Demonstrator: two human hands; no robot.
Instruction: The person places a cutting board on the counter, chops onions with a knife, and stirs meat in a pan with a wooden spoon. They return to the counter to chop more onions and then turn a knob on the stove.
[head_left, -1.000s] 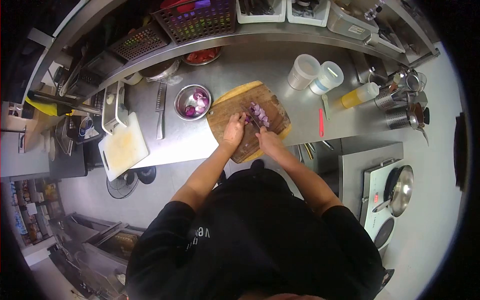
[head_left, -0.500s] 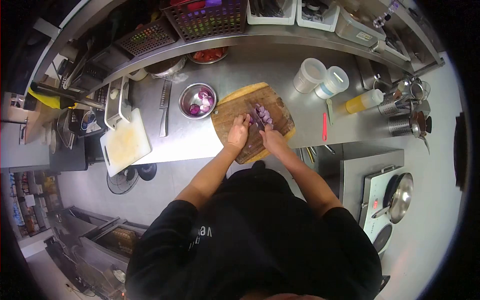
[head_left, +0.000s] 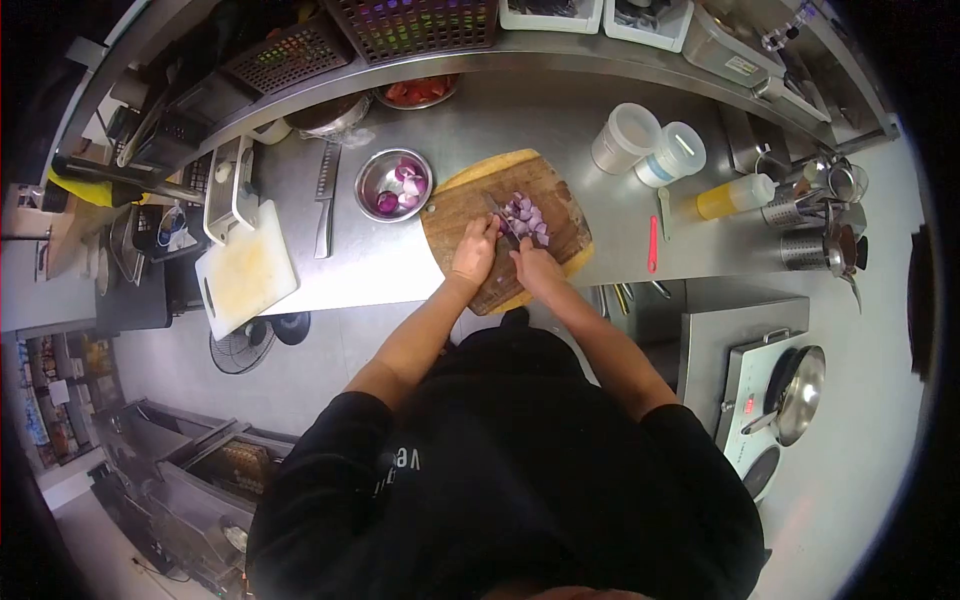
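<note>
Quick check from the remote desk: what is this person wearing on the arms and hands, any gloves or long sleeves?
No gloves show: the left hand and the right hand are bare, as are both forearms. The person wears a black top with short sleeves ending near the elbows, and pale lettering on the chest, too small to read. No watch or bands can be made out at this size.

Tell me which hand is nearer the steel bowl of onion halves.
Left. The left hand rests on the wooden board just right of the steel bowl; the right hand sits farther right, gripping the knife.
</note>
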